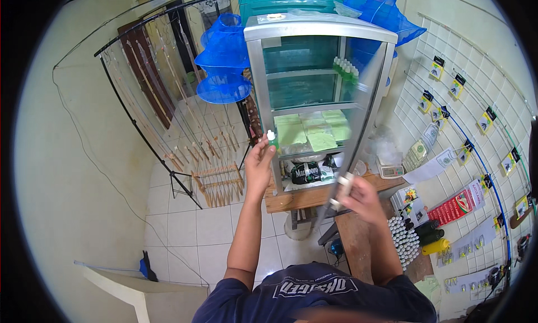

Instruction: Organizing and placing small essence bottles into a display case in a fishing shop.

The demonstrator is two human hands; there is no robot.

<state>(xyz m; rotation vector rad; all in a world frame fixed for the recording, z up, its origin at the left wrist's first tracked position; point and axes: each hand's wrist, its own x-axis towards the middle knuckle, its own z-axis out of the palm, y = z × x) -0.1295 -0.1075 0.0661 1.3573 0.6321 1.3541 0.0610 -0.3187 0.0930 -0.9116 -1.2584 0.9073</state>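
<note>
At left edge of cabinet (322,27), left hand (259,160) pinching green bottle (273,141); right hand (363,199) gripping handle (346,183), glass door (355,141) open, gap between hands.

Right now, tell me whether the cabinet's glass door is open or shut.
Open: the glass door stands angled out from the cabinet, with the right hand at its pale handle.

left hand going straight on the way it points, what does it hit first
The left hand would likely meet the cabinet's left metal post, held green bottle first; depth is unclear, so perhaps the pale green packets instead.
</note>
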